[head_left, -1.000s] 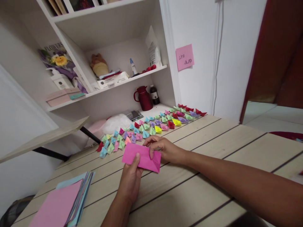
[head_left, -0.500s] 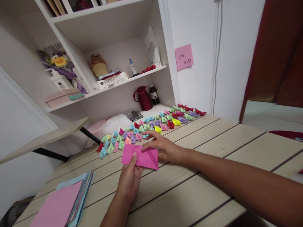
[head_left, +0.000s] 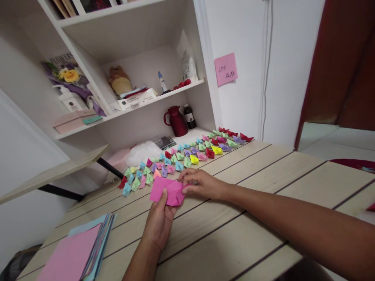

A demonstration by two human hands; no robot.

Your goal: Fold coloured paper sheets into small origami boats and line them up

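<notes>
Pinching creased pink paper (head_left: 158, 188), left hand (head_left: 160, 220) below, right hand (head_left: 206, 185) apparently at folded edge

Likely a home: far white shelves (head_left: 117, 12) hold a plush toy (head_left: 120, 82), a red jug (head_left: 178, 121) and, at left, a flower bouquet (head_left: 69, 75).

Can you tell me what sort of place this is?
Probably a desk corner in someone's home: white shelves hold a plush toy, and the wood-look desk carries a stack of coloured paper and rows of small folded paper shapes.
</notes>
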